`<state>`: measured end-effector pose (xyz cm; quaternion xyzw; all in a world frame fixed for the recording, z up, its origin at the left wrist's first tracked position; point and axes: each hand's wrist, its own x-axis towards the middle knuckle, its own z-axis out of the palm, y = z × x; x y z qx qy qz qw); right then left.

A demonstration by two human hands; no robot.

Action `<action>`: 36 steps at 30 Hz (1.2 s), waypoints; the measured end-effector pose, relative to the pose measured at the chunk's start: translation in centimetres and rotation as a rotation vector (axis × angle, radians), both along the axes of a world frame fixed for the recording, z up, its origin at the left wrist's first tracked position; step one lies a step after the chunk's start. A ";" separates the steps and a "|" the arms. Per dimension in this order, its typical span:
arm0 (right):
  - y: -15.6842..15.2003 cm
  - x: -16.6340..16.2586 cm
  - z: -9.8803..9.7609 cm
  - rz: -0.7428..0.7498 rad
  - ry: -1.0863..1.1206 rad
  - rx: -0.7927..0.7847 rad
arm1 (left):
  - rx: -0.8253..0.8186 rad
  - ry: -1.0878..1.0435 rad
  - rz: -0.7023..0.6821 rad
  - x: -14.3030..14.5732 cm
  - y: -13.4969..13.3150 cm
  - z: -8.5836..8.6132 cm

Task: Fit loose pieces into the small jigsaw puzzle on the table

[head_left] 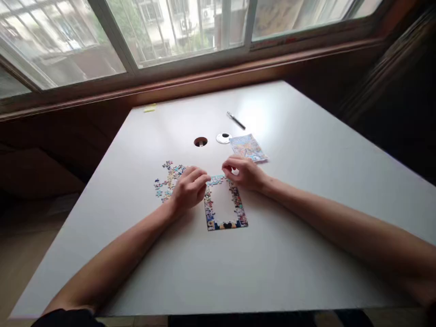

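Observation:
A jigsaw puzzle frame [210,213] lies on the white table, its border joined around a bare middle. Over its upper left corner is my left hand [190,188], fingers bent and drawn together; whatever they may hold is hidden. My right hand [245,173] is curled at the upper right corner, thumb and forefinger closed in a pinch, and anything between them is too small to make out. Loose puzzle pieces [170,177] are scattered left of the frame, partly covered by my left hand. Just beyond my right hand lies a small printed picture sheet [248,146].
A pen [236,121] lies farther back on the white table [211,272]. Near the middle are a round cable hole [200,141] and a round white cover [223,138]. A yellow sticky note [150,108] is at the back left edge, below the window [184,27].

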<state>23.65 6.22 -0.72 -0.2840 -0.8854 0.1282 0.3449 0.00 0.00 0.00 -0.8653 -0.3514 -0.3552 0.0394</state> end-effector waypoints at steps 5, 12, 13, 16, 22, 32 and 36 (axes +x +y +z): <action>-2.2 2.7 0.6 0.118 -0.088 0.025 | -0.240 0.133 0.039 -0.1 -2.9 0.2; -3.5 3.9 0.9 0.230 -0.298 0.044 | -0.353 0.351 -0.069 -0.5 -2.9 0.8; -3.5 3.9 0.9 0.254 -0.310 0.038 | -0.358 0.359 -0.081 -0.5 -2.9 0.8; -3.6 3.8 1.0 0.278 -0.329 0.019 | -0.367 0.354 -0.088 -0.4 -2.8 0.6; -3.8 3.8 0.7 0.265 -0.345 0.030 | -0.354 0.344 -0.087 -0.2 -2.7 0.4; -3.9 3.8 0.7 0.256 -0.381 0.037 | -0.345 0.327 -0.087 -0.3 -2.9 0.4; -4.1 3.7 0.9 0.238 -0.389 0.040 | -0.310 0.315 -0.075 -0.1 -2.8 0.5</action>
